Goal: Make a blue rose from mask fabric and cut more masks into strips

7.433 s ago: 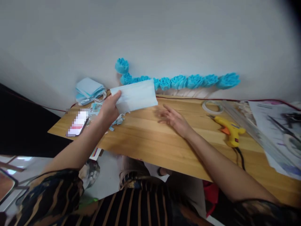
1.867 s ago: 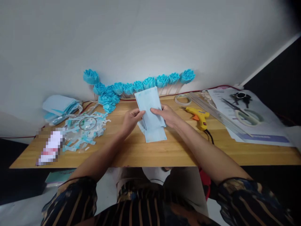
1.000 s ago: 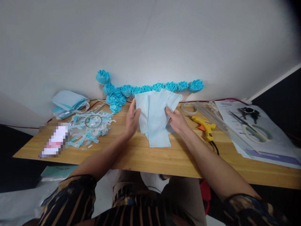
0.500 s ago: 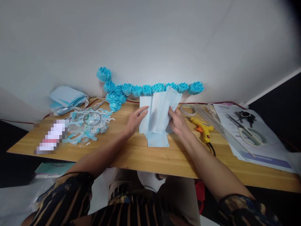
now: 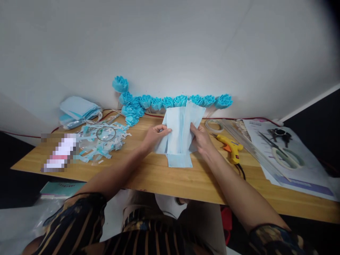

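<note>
Several light blue mask sheets [image 5: 176, 124] are fanned out between my two hands, above the middle of the table. My left hand [image 5: 156, 138] pinches the left side of the sheets between thumb and fingers. On the other side, my right hand [image 5: 200, 137] grips the right part of the bundle, its fingers partly hidden behind the fabric. One sheet [image 5: 180, 161] hangs lower than the others, near the tabletop. A yellow glue gun [image 5: 233, 148] lies just to the right of my right hand, below a roll of clear tape [image 5: 214, 125].
Blue fabric flowers [image 5: 168, 102] line the wall. At left are a stack of masks [image 5: 79, 108], cut scraps [image 5: 92, 152] with a tape ring [image 5: 106, 133] and a blurred-out item [image 5: 60, 152]. Scissors [image 5: 285, 156] and keys [image 5: 280, 132] lie on paper [image 5: 255, 129] at right.
My left hand has moved from beside the sheets with fingers extended to pinching their left edge. The sheets have shifted in the bundle. My right hand keeps its grip.
</note>
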Action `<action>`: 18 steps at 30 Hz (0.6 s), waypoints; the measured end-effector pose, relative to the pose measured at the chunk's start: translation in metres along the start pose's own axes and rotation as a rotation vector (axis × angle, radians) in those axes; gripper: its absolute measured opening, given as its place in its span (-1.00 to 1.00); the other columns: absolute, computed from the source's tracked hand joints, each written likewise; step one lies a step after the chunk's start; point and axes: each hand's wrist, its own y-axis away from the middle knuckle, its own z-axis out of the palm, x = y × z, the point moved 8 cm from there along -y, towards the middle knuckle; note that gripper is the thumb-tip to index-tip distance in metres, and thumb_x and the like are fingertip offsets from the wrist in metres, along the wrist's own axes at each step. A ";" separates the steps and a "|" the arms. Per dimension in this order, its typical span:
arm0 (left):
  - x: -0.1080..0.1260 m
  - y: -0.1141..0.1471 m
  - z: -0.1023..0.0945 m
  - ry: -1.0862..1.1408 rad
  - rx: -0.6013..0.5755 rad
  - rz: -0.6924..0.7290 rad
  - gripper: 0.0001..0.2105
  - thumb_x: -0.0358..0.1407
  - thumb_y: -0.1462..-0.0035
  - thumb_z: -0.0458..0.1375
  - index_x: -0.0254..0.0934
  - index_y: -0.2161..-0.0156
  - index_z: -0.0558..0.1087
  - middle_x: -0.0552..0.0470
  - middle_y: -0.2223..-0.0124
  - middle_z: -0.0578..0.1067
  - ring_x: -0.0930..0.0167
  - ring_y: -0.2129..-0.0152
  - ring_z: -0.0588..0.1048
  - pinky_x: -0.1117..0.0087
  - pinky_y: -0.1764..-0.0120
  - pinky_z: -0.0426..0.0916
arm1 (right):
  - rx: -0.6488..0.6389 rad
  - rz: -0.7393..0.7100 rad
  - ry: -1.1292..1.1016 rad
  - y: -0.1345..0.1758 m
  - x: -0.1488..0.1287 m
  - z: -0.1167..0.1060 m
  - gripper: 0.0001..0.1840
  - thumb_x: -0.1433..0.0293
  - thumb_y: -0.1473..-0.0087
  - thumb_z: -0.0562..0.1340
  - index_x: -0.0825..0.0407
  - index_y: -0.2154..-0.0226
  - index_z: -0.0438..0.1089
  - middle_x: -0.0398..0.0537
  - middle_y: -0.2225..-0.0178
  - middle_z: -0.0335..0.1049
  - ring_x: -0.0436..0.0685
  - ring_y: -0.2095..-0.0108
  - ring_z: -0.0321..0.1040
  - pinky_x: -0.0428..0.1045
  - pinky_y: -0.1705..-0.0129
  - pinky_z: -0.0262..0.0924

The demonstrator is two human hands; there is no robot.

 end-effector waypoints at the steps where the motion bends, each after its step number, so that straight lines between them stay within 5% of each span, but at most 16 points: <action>1: 0.003 0.000 -0.002 -0.019 0.017 0.016 -0.61 -0.02 0.23 0.45 -0.28 0.53 0.46 0.15 0.52 0.38 0.52 0.57 0.29 0.47 0.49 0.14 | 0.011 -0.002 -0.005 -0.001 -0.001 -0.001 -0.41 0.00 0.39 0.56 -0.02 0.33 0.52 -0.07 0.33 0.65 0.28 0.17 0.57 0.15 0.06 0.46; 18: 0.012 -0.009 -0.020 0.092 0.132 0.149 -0.58 0.02 0.08 0.38 -0.25 0.46 0.32 0.17 0.49 0.28 0.51 0.53 0.26 0.48 0.43 0.17 | 0.131 -0.067 -0.002 -0.012 -0.002 -0.018 -0.46 0.10 0.45 0.58 -0.05 0.37 0.50 -0.15 0.34 0.64 0.21 0.17 0.55 0.08 0.05 0.45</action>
